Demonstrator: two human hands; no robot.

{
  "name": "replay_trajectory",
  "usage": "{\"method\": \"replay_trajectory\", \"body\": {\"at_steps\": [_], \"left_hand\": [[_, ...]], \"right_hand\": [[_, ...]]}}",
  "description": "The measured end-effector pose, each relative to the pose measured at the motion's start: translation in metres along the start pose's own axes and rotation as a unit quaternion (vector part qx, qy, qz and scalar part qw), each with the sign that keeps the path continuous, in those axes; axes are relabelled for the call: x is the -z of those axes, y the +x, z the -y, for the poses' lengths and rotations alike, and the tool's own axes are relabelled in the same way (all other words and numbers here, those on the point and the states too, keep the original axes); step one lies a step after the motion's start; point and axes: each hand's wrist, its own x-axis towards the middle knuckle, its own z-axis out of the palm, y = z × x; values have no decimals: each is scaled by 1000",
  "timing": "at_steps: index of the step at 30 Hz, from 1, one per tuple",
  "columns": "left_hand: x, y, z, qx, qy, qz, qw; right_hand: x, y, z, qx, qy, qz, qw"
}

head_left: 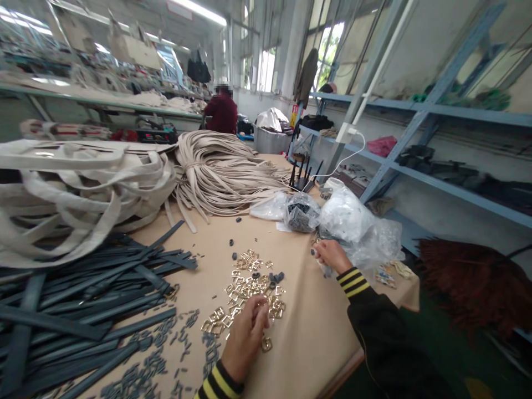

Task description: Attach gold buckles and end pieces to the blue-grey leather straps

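Note:
My left hand (246,333) is over the near side of a pile of gold-coloured buckles (249,288), its fingers curled together; what they hold, if anything, is hidden. One loose buckle (266,344) lies just right of it. Small dark strap loops (275,279) sit among the buckles. At the table's right side, my right hand (332,255) has its fingers closed beside the clear plastic bags (349,213). Small dark and gold bits show at its fingertips, too small to name. Dark blue-grey straps (103,288) lie heaped on the left, with many small dark scraps (145,366) in front.
Behind the straps are beige webbing handles (75,194) and a bundle of long beige strips (224,172). A black router (303,177) stands at the table's far end. Blue shelving (457,183) and reddish-brown strands (474,282) are on the right. A person (222,111) sits farther back.

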Motion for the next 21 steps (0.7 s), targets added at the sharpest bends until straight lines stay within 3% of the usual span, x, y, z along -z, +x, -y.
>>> {"method": "replay_trajectory", "body": {"at_steps": [3,8,14,21], "left_hand": [[0,-1,3,-36,64,-5,997],[-4,-4,9,-72,125,2,990],[-5,-5,12,-103,154,-2,983],[-5,-3,14,-130,171,-18,977]], "right_hand": [[17,16,-17,-16,-31,-75,997],[41,22,-44,-34,-87,-122,988],[66,12,-65,-59,-223,-100,968],[56,-11,-74,-73,-304,-62,948]]}}
